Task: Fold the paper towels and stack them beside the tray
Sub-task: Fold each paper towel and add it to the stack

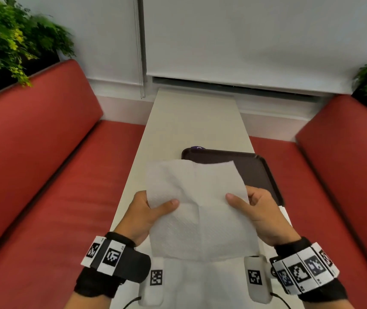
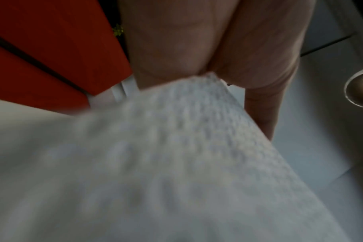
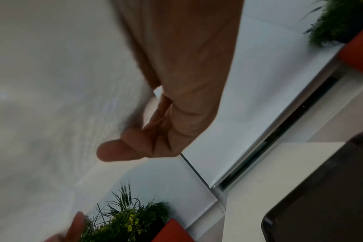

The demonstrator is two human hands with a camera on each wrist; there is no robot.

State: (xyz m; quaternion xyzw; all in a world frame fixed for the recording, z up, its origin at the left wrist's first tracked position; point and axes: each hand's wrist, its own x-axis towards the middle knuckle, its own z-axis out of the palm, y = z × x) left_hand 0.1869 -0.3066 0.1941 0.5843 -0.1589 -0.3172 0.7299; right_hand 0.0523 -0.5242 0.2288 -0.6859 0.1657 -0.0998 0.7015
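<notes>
A white paper towel [image 1: 198, 210] is held up in the air over the near end of the white table [image 1: 189, 121], unfolded, with a crease down its middle. My left hand [image 1: 153, 210] pinches its left edge, thumb on top. My right hand [image 1: 251, 208] pinches its right edge the same way. The sheet fills the lower part of the left wrist view as a blurred paper towel [image 2: 176, 163] and the left side of the right wrist view as a paper towel [image 3: 52, 98]. Behind it lies the dark tray [image 1: 256, 170], partly hidden by the sheet. More white towel [image 1: 200, 284] lies on the table under my wrists.
Red bench seats [image 1: 44, 197] run along both sides of the narrow table. Green plants [image 1: 11, 36] stand behind the benches at the left and right. A small purple item [image 1: 197, 148] peeks over the tray's far rim. A window blind [image 1: 245, 41] hangs at the far end.
</notes>
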